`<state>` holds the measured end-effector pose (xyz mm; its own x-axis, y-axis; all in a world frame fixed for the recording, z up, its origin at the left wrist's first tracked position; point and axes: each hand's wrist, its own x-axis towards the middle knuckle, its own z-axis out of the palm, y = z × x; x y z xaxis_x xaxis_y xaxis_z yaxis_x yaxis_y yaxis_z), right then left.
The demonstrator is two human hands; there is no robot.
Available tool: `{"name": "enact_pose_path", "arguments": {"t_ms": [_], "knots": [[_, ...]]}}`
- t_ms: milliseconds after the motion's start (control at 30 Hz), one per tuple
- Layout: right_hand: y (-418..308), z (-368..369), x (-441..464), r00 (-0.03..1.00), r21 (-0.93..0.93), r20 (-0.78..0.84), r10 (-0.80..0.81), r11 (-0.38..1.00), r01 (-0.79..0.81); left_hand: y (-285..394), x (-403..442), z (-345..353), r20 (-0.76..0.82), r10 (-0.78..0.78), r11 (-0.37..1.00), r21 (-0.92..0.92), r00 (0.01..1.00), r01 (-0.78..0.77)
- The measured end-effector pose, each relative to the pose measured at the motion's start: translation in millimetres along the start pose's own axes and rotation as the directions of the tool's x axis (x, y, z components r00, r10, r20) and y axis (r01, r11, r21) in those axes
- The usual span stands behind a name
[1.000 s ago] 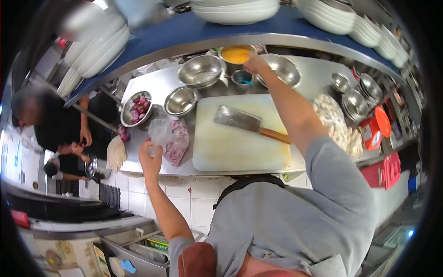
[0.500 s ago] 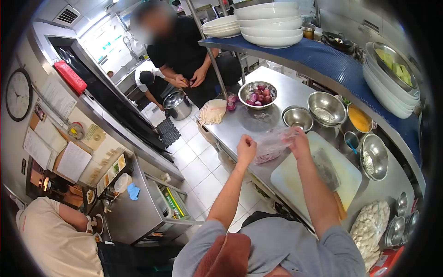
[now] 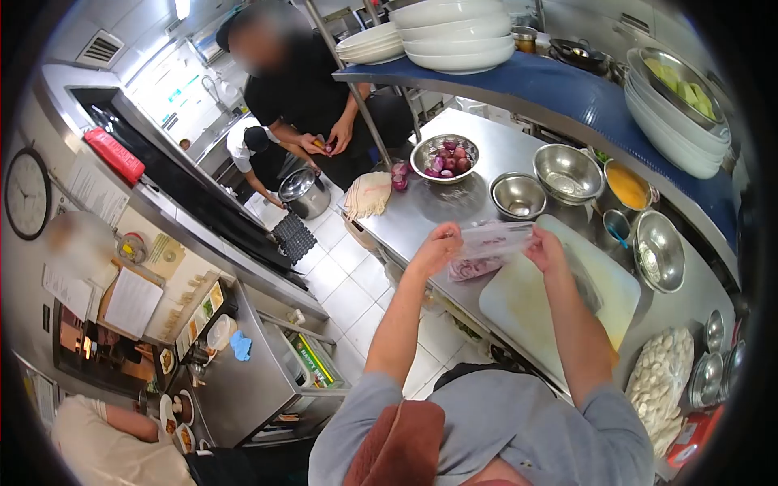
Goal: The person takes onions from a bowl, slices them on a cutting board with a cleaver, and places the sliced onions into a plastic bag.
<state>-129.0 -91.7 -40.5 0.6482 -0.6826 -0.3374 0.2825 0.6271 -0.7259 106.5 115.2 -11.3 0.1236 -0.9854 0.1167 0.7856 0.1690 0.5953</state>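
My left hand [image 3: 438,249] and my right hand [image 3: 545,247] pinch opposite sides of the mouth of a clear plastic bag [image 3: 496,241], stretched between them. Pale purple chopped pieces [image 3: 474,268] lie in its lower part, at the table's front edge. Just right of the bag is a white cutting board [image 3: 519,301]; a cleaver [image 3: 585,279] rests on it, partly hidden behind my right forearm. Beyond the bag stand a small steel bowl [image 3: 519,196] and a perforated bowl of purple onions [image 3: 445,159].
More steel bowls [image 3: 569,173], a pot of orange liquid [image 3: 628,186] and a bag of white pieces [image 3: 660,381] stand on the table. A shelf [image 3: 559,89] with white bowls overhangs its back. A co-worker in black [image 3: 296,89] stands at the far end.
My right hand has left the orange pot and come to the bag. My left hand now grips the bag too, and its mouth is stretched wider. The view has turned left.
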Motion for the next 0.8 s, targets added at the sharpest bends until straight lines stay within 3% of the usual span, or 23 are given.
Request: {"name": "enact_pose_path", "arguments": {"t_ms": [33, 67, 100, 133, 167, 200, 233, 267, 300, 333, 400, 433, 500, 567, 600, 633, 667, 700, 733, 767, 800], "knots": [[-6, 15, -11, 0.995, 0.098, -0.064, 0.073, 0.993, -0.066, -1, 5, -7, -0.149, -0.024, 0.792, 0.600, 0.989, 0.110], [-11, 30, -16, 0.982, 0.198, -0.117, 0.148, 0.973, -0.123, 0, 11, -15, -0.266, 0.051, 0.258, 0.935, 0.963, 0.244], [-9, 37, -19, 0.992, 0.105, 0.028, 0.122, 0.987, -0.125, 1, 14, -24, -0.260, 0.029, 0.253, 0.936, 0.965, 0.245], [-6, 31, -28, 0.985, 0.034, 0.144, 0.100, 0.994, -0.106, -3, 15, -34, -0.219, 0.287, 0.035, 0.975, 0.933, 0.218], [-7, 9, -13, 0.923, -0.083, 0.371, 0.102, 0.994, -0.077, -17, 26, -35, -0.085, 0.478, -0.182, 0.964, 0.874, 0.194], [-21, 3, -7, 0.944, -0.408, 0.329, 0.025, 0.906, 0.118, -10, 31, -4, -0.200, 0.407, -0.107, 0.959, 0.891, 0.264], [-46, 4, -27, 0.969, -0.407, 0.224, -0.101, 0.894, 0.187, -17, 36, -22, -0.038, 0.444, -0.208, 0.967, 0.895, 0.144], [-81, -6, -35, 0.981, -0.578, 0.036, -0.192, 0.796, 0.177, -12, 40, -26, 0.048, 0.369, -0.222, 0.974, 0.928, 0.038], [-104, -41, -24, 0.942, -0.501, 0.020, -0.336, 0.812, 0.300, -15, 43, -39, 0.164, 0.398, -0.330, 0.944, 0.902, -0.026], [-135, -56, -34, 0.867, -0.463, -0.208, -0.453, 0.827, 0.321, -6, 40, -7, 0.001, 0.275, -0.102, 0.994, 0.962, 0.029], [-193, -92, -56, 0.835, -0.472, -0.363, -0.413, 0.854, 0.218, 2, 38, 2, 0.074, 0.282, -0.297, 0.955, 0.957, 0.013], [-217, -107, -65, 0.816, -0.471, -0.412, -0.406, 0.861, 0.191, 2, 47, -1, 0.095, 0.265, -0.295, 0.955, 0.960, -0.013], [-226, -125, -78, 0.824, -0.508, -0.447, -0.349, 0.857, 0.087, 2, 43, -11, 0.233, 0.376, -0.474, 0.880, 0.897, -0.030], [-214, -110, -101, 0.717, -0.488, -0.370, -0.591, 0.780, 0.391, 0, 41, 13, 0.215, 0.467, -0.481, 0.876, 0.857, 0.042], [-204, -107, -101, 0.704, -0.526, -0.235, -0.670, 0.697, 0.487, -10, 40, 26, 0.190, 0.567, -0.471, 0.873, 0.802, 0.126], [-174, -87, -87, 0.762, -0.571, -0.216, -0.610, 0.712, 0.409, -24, 31, 33, 0.024, 0.479, -0.617, 0.720, 0.878, 0.317], [-158, -52, -97, 0.787, -0.564, -0.105, -0.607, 0.688, 0.456, -34, 25, 63, -0.240, 0.524, -0.458, 0.730, 0.817, 0.508], [-134, -51, -72, 0.870, -0.551, -0.055, -0.490, 0.741, 0.383, -47, 24, 32, -0.189, 0.549, -0.413, 0.786, 0.814, 0.460], [-119, -14, -83, 0.918, -0.668, -0.010, -0.396, 0.686, 0.289, -56, 30, 6, -0.175, 0.487, -0.430, 0.805, 0.856, 0.409], [-90, -1, -60, 0.917, -0.629, 0.097, -0.387, 0.690, 0.357, -52, 30, 23, -0.221, 0.375, -0.377, 0.851, 0.900, 0.366], [-62, 10, -33, 0.874, -0.722, 0.266, -0.407, 0.516, 0.460, -52, 29, 36, -0.181, 0.420, -0.347, 0.873, 0.889, 0.342]]}}
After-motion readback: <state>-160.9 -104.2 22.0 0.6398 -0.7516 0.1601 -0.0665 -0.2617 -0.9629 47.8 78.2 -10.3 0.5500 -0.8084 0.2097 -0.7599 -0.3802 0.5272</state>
